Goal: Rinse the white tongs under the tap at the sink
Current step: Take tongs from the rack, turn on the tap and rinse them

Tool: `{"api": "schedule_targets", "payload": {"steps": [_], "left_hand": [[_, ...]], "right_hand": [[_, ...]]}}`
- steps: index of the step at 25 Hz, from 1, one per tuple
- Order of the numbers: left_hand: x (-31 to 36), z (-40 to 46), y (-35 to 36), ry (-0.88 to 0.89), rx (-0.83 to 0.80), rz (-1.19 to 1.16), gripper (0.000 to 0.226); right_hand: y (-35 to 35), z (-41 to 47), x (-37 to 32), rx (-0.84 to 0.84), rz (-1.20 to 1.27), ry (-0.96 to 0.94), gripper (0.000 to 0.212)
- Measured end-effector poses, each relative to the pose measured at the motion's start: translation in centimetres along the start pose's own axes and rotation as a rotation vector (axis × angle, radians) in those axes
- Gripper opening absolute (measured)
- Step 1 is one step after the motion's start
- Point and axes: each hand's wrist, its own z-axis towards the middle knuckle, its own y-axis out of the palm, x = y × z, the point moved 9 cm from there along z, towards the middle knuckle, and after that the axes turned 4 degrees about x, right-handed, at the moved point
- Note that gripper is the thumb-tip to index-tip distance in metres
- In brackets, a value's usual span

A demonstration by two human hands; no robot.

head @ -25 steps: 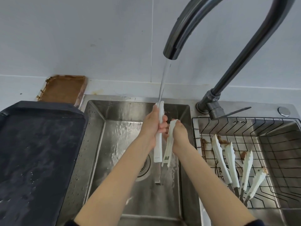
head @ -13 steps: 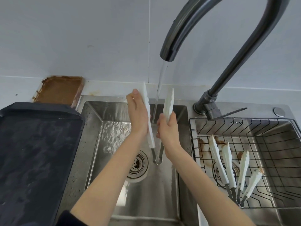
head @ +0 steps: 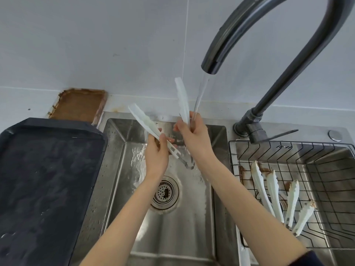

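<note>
Under tap point(head: 209, 62) — hands gripping tongs point(head: 182, 100)

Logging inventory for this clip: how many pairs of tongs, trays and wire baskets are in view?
White tongs: 3, one held spread between left hand and right hand, two in the wire basket
Trays: 2, dark tray, brown tray
Wire basket: 1
Total: 6

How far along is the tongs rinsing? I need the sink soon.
In hand: both hands, left hand and right hand, spread the white tongs open at the running tap. Left: two stained pairs wait in the wire basket. Nothing looks finished yet.
</note>
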Motion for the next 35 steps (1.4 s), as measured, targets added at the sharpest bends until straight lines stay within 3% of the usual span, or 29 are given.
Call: {"api": "schedule_targets", "payload": {"steps": [2, 5, 8, 13, 17, 22, 28, 35], "left_hand": [[-0.8, 0.0, 0.0, -0.052, -0.025, 0.003, 0.02], [-2.1, -0.4, -0.2, -0.102, -0.051, 0.083, 0.026], [-4.7, -1.7, -0.1, -0.153, -0.121, 0.217, 0.01], [-12.1, -4.6, -1.3, -0.359, -0.163, 0.376, 0.004], [-16.8, -5.7, -1.2, -0.54, -0.187, 0.361, 0.012], [-20.0, -5.6, 0.2, -0.636, -0.322, 0.452, 0.018], [-19.7, -5.7, 1.4, -0.757, -0.368, 0.327, 0.035], [-20.0, -5.3, 1.8, -0.72, -0.394, 0.384, 0.035]], "right_hand": [[-0.7, -0.5, 0.6, 0.02, -0.057, -0.011, 0.011], [-2.1, -1.3, 2.4, 0.047, -0.208, 0.01, 0.029], [-3.0, -2.4, 6.5, 0.025, -0.321, 0.163, 0.037], [-2.7, -4.9, 15.2, -0.101, -0.397, 0.5, 0.045], [-2.7, -5.6, 18.9, -0.089, -0.424, 0.633, 0.043], [-2.6, -5.5, 23.2, -0.05, -0.396, 0.774, 0.042], [-2.3, -4.4, 27.3, -0.011, -0.32, 0.808, 0.032], [-2.1, -4.4, 26.9, 0.006, -0.226, 0.826, 0.025]]}}
